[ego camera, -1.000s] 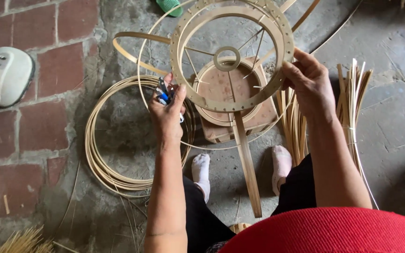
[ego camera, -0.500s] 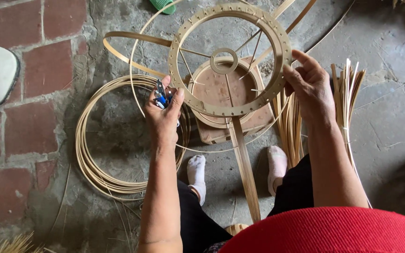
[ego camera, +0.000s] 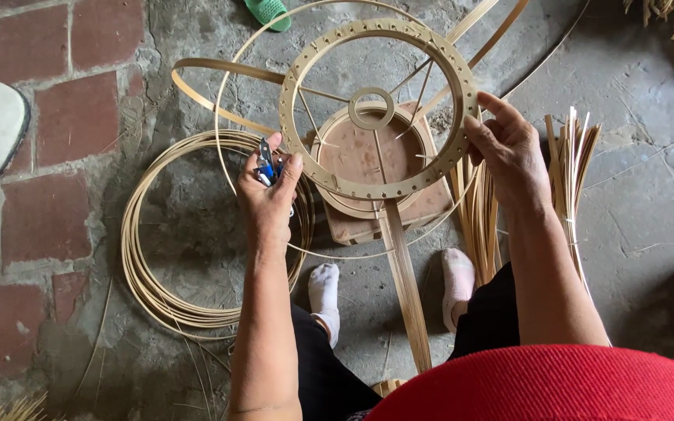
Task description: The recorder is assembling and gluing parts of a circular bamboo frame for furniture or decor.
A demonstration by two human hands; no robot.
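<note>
Gripping a perforated wooden ring (ego camera: 378, 109) from both sides.
Left hand (ego camera: 268, 199) is clenched on blue-handled pliers (ego camera: 264, 165); right hand (ego camera: 509, 152) pinches the rim.

Single head cam, looking steeply down from above the wearer's lap. Close range: forearms, feet and the floor (ego camera: 633, 195) fill the frame. No second view, so nothing overlaps.
</note>
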